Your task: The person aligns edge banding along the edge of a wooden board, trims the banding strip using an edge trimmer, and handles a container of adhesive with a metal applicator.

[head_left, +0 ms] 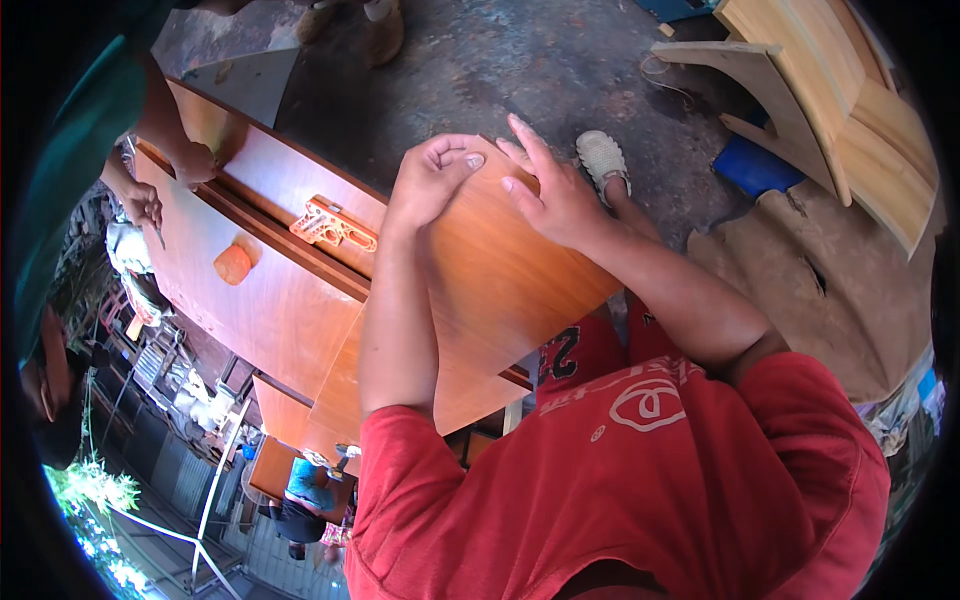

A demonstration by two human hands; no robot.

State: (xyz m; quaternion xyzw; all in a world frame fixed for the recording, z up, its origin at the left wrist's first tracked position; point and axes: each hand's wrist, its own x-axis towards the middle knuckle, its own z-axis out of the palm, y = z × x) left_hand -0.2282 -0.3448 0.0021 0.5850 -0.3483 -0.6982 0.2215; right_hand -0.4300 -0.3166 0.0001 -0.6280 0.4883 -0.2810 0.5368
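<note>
My left hand (pixel 437 175) curls its fingers and thumb over the corner of a varnished wooden panel (pixel 500 275). Beside it my right hand (pixel 538 185) is open at the panel's right edge, fingers spread and slightly bent. An orange pistol-shaped tool (pixel 335 222) lies just left of my left forearm on the wooden structure, next to a long recess (pixel 280 240). An orange round block (pixel 232 262) sits on the lower-left board (pixel 200 290). Whether anything small is between my left fingertips is hidden.
A co-worker's hands (pixel 165 180) are at the structure's left end. Curved pale wooden pieces (pixel 855 130), a blue container (pixel 750 165) and a brown sheet (pixel 810 290) are at right. Another person's feet (pixel 375 30) stand beyond; more people (pixel 305 505) are at lower left.
</note>
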